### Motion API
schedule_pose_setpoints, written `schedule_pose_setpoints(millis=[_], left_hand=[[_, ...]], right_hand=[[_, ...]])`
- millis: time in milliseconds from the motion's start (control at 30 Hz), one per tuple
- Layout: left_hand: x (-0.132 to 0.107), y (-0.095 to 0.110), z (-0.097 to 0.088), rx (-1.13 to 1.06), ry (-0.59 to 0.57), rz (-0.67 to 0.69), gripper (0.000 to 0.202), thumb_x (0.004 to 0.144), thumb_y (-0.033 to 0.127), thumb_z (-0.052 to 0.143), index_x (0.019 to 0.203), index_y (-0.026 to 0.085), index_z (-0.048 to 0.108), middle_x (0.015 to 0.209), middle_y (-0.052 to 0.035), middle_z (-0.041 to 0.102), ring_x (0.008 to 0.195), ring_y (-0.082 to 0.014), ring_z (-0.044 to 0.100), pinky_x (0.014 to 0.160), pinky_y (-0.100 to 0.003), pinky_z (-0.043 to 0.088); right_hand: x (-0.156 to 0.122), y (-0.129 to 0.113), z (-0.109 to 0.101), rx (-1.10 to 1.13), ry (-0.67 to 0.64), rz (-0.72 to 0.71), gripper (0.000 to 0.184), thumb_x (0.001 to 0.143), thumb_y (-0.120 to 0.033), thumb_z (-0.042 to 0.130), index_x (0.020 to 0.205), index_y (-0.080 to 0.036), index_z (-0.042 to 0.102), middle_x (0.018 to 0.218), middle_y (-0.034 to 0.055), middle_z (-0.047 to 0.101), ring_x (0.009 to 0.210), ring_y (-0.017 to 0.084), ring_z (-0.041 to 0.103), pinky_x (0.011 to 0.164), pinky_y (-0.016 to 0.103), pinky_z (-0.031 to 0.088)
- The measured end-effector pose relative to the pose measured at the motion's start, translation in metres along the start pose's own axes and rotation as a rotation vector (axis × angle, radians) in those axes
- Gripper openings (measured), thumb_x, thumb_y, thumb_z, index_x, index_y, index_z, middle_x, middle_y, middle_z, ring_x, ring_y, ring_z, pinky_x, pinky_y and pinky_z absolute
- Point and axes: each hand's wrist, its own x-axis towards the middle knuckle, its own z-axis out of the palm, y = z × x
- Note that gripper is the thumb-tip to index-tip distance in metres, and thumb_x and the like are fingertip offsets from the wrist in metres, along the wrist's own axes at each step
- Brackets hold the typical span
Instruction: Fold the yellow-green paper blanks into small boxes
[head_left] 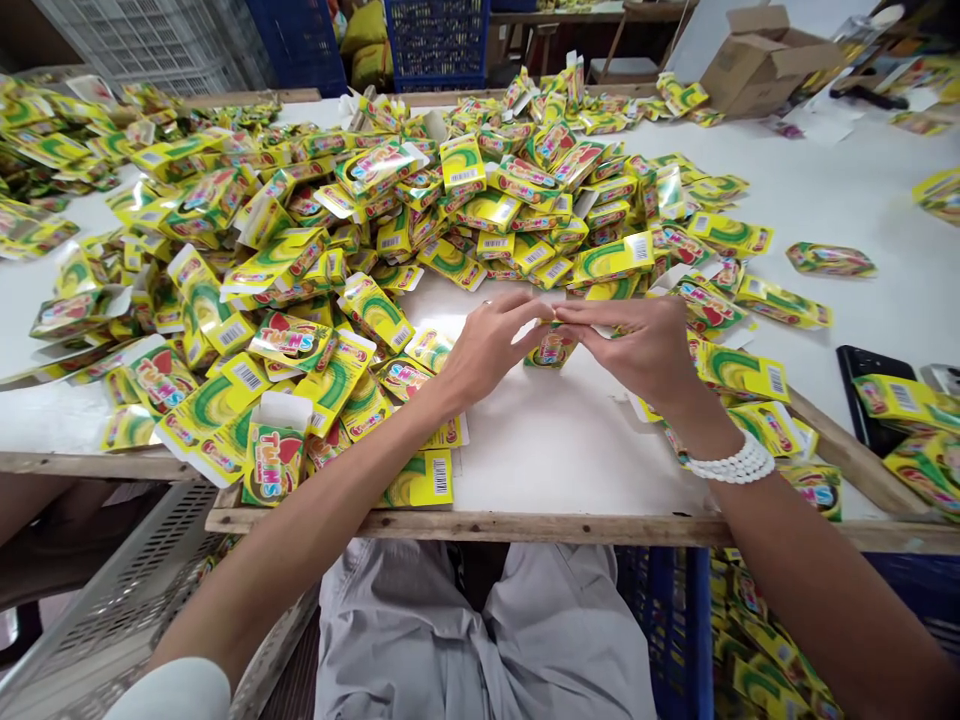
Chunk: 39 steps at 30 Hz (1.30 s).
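Observation:
A small yellow and green candy box [553, 349] with a red fruit print stands upright on the white tabletop in front of me. My left hand [496, 345] reaches it from the left, thumb and fingers pinched at its top edge. From the other side my right hand [637, 342], with white beads at the wrist, also pinches the top of the box. The fingers of both hands meet there and hide the box's upper end. Similar boxes lie close by; one with an open white flap [275, 462] sits at the table's front left.
A large heap of boxes [465, 215] spreads behind my hands. A black phone [862, 400] lies at the right, partly under boxes, past a wooden strip [855, 455]. An open cardboard carton [761, 70] stands at the back right. Crates [664, 620] stand below the table edge.

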Motion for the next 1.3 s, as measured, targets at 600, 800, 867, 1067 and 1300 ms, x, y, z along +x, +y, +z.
schedule_pose_setpoints(millis=[600, 800, 867, 1067, 1300], left_hand=[[0.003, 0.008, -0.006, 0.156, 0.150, -0.100, 0.031, 0.109, 0.018, 0.042, 0.134, 0.024, 0.060, 0.135, -0.0094, 0.069, 0.128, -0.0251, 0.063, 0.105, -0.041, 0.057], [0.004, 0.008, -0.007, 0.133, 0.168, -0.128, 0.032, 0.105, 0.012, 0.044, 0.130, 0.023, 0.060, 0.135, -0.0093, 0.069, 0.128, -0.0243, 0.062, 0.103, -0.040, 0.058], [0.004, 0.008, -0.007, 0.110, 0.178, -0.145, 0.032, 0.104, 0.011, 0.044, 0.129, 0.024, 0.060, 0.134, -0.0089, 0.070, 0.128, -0.0245, 0.062, 0.103, -0.040, 0.057], [0.005, 0.009, -0.008, 0.088, 0.158, -0.189, 0.039, 0.099, 0.006, 0.042, 0.127, 0.024, 0.061, 0.136, -0.0094, 0.069, 0.127, -0.0250, 0.062, 0.104, -0.040, 0.056], [0.004, 0.006, -0.008, 0.049, 0.167, -0.203, 0.044, 0.097, 0.006, 0.041, 0.131, 0.026, 0.062, 0.135, -0.0088, 0.070, 0.126, -0.0260, 0.063, 0.103, -0.042, 0.057]], right_hand=[[-0.002, -0.004, 0.011, -0.073, 0.176, -0.105, 0.023, 0.094, -0.019, 0.078, 0.115, -0.027, 0.085, 0.110, 0.0034, 0.085, 0.096, 0.028, 0.084, 0.086, 0.041, 0.068], [-0.003, -0.007, 0.017, -0.038, 0.128, -0.110, 0.021, 0.093, -0.019, 0.078, 0.110, -0.029, 0.086, 0.107, 0.0009, 0.086, 0.096, 0.026, 0.084, 0.089, 0.040, 0.069], [-0.004, -0.007, 0.017, -0.048, 0.211, -0.072, 0.021, 0.094, -0.021, 0.078, 0.112, -0.030, 0.085, 0.109, 0.0019, 0.086, 0.098, 0.028, 0.084, 0.091, 0.043, 0.069], [-0.004, -0.006, 0.018, 0.003, 0.036, 0.038, 0.027, 0.093, -0.025, 0.076, 0.118, -0.030, 0.084, 0.116, 0.0024, 0.084, 0.097, 0.029, 0.084, 0.087, 0.042, 0.070], [0.006, -0.011, -0.018, -0.203, 0.039, 0.206, 0.047, 0.086, -0.032, 0.079, 0.132, -0.023, 0.080, 0.106, 0.0096, 0.086, 0.078, 0.030, 0.080, 0.077, 0.047, 0.066]])
